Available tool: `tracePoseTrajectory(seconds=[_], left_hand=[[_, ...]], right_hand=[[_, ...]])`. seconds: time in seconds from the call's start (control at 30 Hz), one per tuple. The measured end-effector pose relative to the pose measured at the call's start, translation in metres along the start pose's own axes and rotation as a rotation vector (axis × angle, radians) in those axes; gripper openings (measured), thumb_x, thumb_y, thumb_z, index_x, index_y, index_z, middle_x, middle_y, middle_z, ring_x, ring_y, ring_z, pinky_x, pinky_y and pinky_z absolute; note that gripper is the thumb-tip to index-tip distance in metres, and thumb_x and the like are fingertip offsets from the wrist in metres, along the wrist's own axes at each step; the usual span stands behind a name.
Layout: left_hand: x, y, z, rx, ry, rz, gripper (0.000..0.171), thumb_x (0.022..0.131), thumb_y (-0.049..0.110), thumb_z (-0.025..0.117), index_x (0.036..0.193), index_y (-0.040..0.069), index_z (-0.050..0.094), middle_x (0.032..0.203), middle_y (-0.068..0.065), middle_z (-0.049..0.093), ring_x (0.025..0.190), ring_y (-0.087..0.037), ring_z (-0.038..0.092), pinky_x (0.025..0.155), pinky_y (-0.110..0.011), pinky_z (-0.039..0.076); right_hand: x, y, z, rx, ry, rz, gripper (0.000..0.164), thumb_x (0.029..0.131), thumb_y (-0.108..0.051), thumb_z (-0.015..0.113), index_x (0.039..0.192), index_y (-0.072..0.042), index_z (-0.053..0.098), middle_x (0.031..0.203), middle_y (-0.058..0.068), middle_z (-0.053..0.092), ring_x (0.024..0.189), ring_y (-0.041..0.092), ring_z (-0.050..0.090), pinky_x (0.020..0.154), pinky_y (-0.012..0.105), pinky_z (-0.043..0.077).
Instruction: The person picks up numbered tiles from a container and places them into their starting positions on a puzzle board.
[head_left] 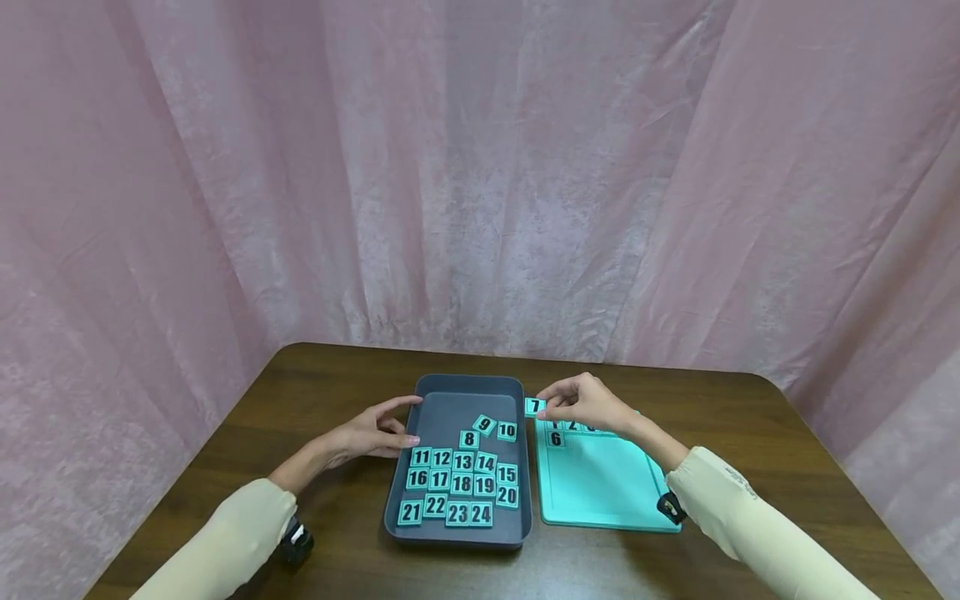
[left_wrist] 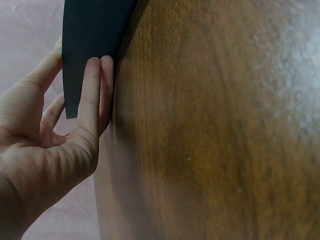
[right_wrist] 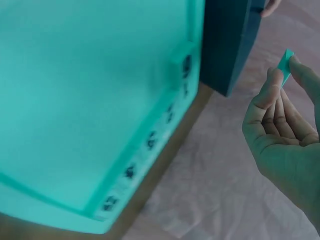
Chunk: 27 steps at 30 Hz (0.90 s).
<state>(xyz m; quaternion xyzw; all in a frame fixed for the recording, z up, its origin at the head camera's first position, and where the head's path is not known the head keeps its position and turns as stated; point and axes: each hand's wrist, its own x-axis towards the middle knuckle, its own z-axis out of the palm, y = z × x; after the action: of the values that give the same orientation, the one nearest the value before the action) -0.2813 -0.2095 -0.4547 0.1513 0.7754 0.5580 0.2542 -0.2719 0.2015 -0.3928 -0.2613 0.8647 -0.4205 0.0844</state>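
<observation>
A flat square tile printed 7 is pinched between the thumb and fingers of my right hand, raised beside the grey tray's right rim. The right wrist view shows this turquoise tile edge-on. My left hand holds the left side of the grey tray, fingertips over its rim and two fingers flat along the outer wall. Below the right hand lies a turquoise board; tile 6 sits under a top row of numbered tiles, partly hidden by that hand.
Several numbered tiles lie in the tray, with tile 8, a tilted tile 9 and tile 10 above the other rows. Tray and board stand side by side on a brown wooden table. Pink curtains hang behind.
</observation>
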Motion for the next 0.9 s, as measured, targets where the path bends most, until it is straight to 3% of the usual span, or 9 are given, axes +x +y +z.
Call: tracePoseTrajectory(seconds=[0.13, 0.3, 0.73, 0.9], left_hand=[[-0.001, 0.0, 0.0, -0.003, -0.007, 0.009, 0.087, 0.092, 0.023, 0.078, 0.162, 0.016, 0.027, 0.104, -0.011, 0.064, 0.104, -0.02, 0.069, 0.099, -0.045, 0.058], [-0.002, 0.001, 0.001, -0.009, -0.01, 0.015, 0.086, 0.093, 0.023, 0.078, 0.162, 0.016, 0.026, 0.103, -0.01, 0.063, 0.103, -0.02, 0.069, 0.1, -0.045, 0.058], [-0.002, 0.001, 0.0, -0.01, -0.006, 0.015, 0.086, 0.093, 0.023, 0.078, 0.162, 0.016, 0.027, 0.102, -0.009, 0.063, 0.104, -0.02, 0.068, 0.1, -0.045, 0.058], [-0.001, -0.001, 0.0, -0.016, -0.012, 0.018, 0.086, 0.093, 0.022, 0.078, 0.162, 0.017, 0.027, 0.102, -0.01, 0.063, 0.104, -0.021, 0.068, 0.1, -0.045, 0.058]], right_hand=[[-0.012, 0.014, 0.0, 0.028, -0.004, 0.011, 0.035, 0.092, -0.017, 0.078, 0.119, 0.005, 0.071, 0.095, 0.024, 0.076, 0.089, 0.043, 0.073, 0.076, 0.036, 0.062], [-0.027, 0.029, 0.0, 0.033, -0.01, 0.014, 0.035, 0.091, -0.015, 0.078, 0.118, 0.007, 0.071, 0.093, 0.022, 0.077, 0.09, 0.042, 0.074, 0.077, 0.024, 0.06], [-0.042, 0.056, -0.005, -0.103, 0.028, 0.022, 0.036, 0.089, -0.014, 0.08, 0.115, 0.01, 0.071, 0.086, 0.01, 0.078, 0.074, 0.014, 0.072, 0.059, 0.021, 0.054], [-0.044, 0.062, -0.004, -0.169, 0.024, -0.002, 0.035, 0.088, -0.01, 0.08, 0.114, 0.011, 0.071, 0.082, 0.007, 0.076, 0.07, 0.007, 0.068, 0.059, 0.019, 0.052]])
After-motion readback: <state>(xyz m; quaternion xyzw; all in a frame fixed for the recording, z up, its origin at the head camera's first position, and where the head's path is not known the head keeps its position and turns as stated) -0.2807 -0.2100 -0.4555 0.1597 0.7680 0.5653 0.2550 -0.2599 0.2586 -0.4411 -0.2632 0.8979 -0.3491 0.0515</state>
